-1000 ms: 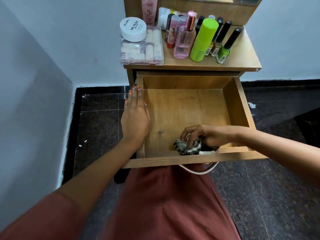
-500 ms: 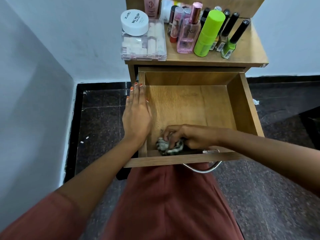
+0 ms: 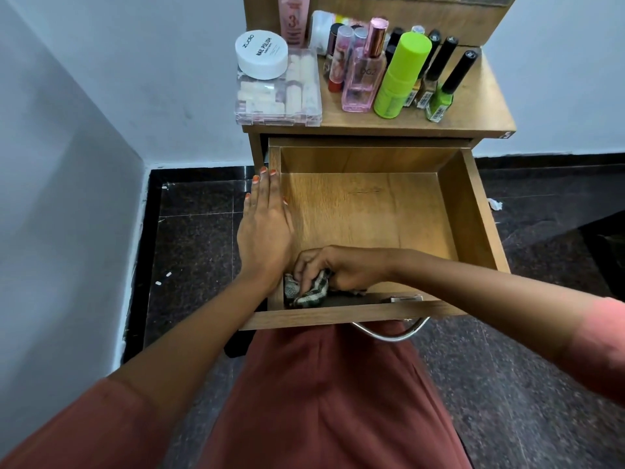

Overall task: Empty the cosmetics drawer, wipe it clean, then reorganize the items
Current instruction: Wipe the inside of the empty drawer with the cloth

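The wooden drawer (image 3: 470, 211) is pulled out over my lap, and inside it I see only my hand and a cloth. My right hand (image 3: 341, 269) presses a checked cloth (image 3: 309, 292) into its front left corner. My left hand (image 3: 265, 225) lies flat along the drawer's left wall, fingers together and pointing to the back. On the cabinet top (image 3: 473, 106) stand the cosmetics: a white nail polish jar (image 3: 261, 54) on a clear compartment box (image 3: 279, 96), a pink perfume bottle (image 3: 363, 76), a lime green bottle (image 3: 400, 76) and nail polish bottles (image 3: 443, 86).
White walls (image 3: 101, 96) close in on the left and behind the cabinet. Dark stone floor (image 3: 192, 238) surrounds it. A metal handle (image 3: 389, 331) hangs from the drawer front above my reddish-brown clothed lap. A small white scrap (image 3: 495, 204) lies on the floor at the right.
My right hand has slid the cloth leftwards along the drawer's front edge, from near the middle into the left corner. The left hand has stayed on the drawer's side.
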`<state>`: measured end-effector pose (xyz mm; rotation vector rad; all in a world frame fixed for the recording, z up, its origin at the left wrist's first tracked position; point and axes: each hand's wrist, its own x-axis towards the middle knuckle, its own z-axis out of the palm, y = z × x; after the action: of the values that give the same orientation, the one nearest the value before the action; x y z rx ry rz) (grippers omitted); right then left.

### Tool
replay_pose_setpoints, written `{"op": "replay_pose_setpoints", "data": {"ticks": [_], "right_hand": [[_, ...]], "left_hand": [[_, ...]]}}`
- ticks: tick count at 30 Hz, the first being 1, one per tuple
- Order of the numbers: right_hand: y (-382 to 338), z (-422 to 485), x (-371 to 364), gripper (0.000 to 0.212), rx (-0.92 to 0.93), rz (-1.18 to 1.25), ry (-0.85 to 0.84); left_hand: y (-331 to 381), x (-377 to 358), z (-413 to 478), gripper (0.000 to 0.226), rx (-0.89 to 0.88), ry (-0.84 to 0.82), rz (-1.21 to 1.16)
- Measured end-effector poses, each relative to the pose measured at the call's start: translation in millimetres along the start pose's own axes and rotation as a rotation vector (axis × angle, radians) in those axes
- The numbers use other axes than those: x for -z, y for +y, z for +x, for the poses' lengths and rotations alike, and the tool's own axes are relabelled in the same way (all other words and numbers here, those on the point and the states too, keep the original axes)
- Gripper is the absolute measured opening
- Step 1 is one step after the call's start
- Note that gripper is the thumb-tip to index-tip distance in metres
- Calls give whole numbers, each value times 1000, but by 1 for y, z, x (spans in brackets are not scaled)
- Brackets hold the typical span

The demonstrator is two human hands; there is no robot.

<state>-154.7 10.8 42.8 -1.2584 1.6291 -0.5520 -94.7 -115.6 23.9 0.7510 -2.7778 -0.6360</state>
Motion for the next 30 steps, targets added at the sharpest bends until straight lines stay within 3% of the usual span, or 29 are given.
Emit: {"op": "replay_pose_setpoints", "data": {"ticks": [4, 7, 13, 17, 25, 30], "right_hand": [[17, -34, 17, 41, -73, 13, -44], [35, -72, 31, 50, -222, -16, -80], [49, -126, 36, 53, -373, 34, 11], [57, -153, 46, 56, -457, -67, 3], [47, -128, 34, 55, -418, -88, 66], [46, -127, 39, 44, -440, -191, -14]], "left_hand": [[2, 1, -1, 47, -8, -3, -20], [1, 1, -2, 47, -7, -1, -29], [4, -1, -3, 47, -8, 0, -42], [2, 0, -2, 47, -9, 4, -40], [7, 0, -1, 47, -13, 5, -35], [2, 1, -4, 47, -6, 7, -23]]}}
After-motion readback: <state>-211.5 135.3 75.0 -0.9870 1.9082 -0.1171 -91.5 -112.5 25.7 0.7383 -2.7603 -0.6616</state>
